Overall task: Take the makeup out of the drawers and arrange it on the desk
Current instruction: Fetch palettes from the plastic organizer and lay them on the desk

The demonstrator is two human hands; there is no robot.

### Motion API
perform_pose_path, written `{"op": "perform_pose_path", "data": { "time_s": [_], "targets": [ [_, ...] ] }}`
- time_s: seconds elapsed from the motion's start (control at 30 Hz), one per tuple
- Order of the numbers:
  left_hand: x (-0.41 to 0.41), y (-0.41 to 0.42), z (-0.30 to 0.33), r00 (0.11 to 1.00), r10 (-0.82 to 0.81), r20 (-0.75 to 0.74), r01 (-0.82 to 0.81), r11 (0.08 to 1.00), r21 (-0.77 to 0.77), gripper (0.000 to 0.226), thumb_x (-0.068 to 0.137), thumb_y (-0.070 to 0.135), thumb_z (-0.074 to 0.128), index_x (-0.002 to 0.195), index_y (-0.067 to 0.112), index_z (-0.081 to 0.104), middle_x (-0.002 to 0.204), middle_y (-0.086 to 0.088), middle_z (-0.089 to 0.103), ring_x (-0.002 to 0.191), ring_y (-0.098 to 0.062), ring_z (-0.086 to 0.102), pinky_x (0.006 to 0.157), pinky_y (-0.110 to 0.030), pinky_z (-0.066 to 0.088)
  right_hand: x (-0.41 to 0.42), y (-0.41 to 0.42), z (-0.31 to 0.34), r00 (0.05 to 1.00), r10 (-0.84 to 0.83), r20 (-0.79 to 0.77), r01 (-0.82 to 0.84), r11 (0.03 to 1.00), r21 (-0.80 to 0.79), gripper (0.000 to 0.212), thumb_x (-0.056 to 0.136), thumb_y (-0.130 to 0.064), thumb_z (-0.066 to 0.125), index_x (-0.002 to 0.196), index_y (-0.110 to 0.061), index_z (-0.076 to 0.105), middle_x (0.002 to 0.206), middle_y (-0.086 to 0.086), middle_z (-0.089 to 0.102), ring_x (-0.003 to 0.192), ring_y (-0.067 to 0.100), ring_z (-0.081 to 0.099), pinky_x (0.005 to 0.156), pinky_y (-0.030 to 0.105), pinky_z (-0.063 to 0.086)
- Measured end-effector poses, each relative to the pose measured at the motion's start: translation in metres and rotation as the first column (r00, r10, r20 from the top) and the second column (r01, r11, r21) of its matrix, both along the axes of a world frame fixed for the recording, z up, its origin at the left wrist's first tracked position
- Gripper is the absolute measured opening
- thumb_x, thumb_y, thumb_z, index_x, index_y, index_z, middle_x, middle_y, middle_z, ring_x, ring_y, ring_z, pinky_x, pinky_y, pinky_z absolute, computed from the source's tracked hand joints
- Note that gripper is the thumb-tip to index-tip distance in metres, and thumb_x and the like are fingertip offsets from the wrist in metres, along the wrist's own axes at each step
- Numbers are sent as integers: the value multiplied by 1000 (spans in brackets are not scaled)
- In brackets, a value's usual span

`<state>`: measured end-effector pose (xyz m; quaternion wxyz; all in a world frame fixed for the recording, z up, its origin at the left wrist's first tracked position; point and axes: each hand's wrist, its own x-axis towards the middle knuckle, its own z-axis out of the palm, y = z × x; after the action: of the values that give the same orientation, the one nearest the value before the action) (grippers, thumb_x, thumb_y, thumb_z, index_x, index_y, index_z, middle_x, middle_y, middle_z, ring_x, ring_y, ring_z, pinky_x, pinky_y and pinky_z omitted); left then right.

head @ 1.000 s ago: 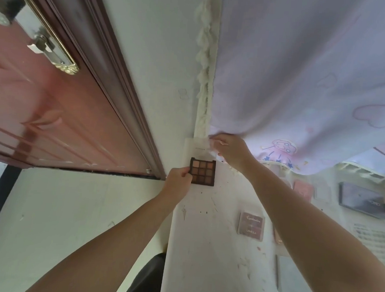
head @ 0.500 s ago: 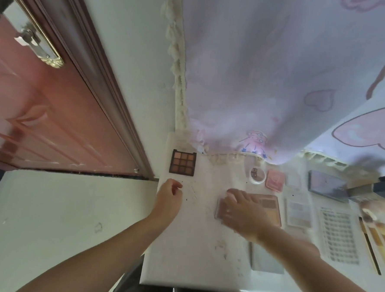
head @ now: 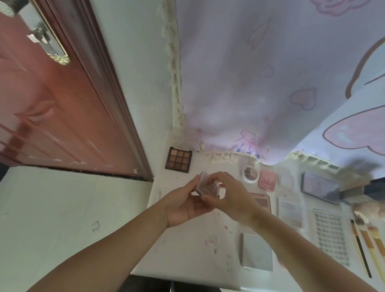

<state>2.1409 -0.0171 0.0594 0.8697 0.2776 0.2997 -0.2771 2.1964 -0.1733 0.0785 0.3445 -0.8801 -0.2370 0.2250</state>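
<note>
Holding a small square compact [head: 207, 185] above the white counter [head: 187, 247].
Left hand [head: 183, 207] and right hand [head: 231, 196] both pinch its glossy translucent case, brown pan inside.

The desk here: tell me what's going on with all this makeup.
A person is laying makeup out on the white desk. Both hands, left hand and right hand, hold a small pink compact above it. A nine-pan eyeshadow palette lies open at the back left corner. To the right lie more palettes, a round white compact and brushes.
</note>
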Motion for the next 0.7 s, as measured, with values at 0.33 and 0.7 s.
{"op": "perform_pose_path", "data": {
  "time_s": [0.33,0.7],
  "targets": [
    [19,-3,1,988,140,-59,-147,981,-126,44,94,36,50,123,2,54,102,-24,65,84,-30,67,84,-40,55,45,3,12,988,127,-83,-129,991,-20,33,79,-26,73,107,-15,60,104,-4,65,102,11,60,94,29,49],
    [31,-8,-19,955,212,-208,-241,962,-126,41,96,31,44,118,-1,56,117,-26,60,104,-34,59,94,-41,44,115,12,8,928,-59,-369,79,996,39,20,95,-10,52,103,4,64,97,17,71,78,18,71,73,26,58]
  ]
}}
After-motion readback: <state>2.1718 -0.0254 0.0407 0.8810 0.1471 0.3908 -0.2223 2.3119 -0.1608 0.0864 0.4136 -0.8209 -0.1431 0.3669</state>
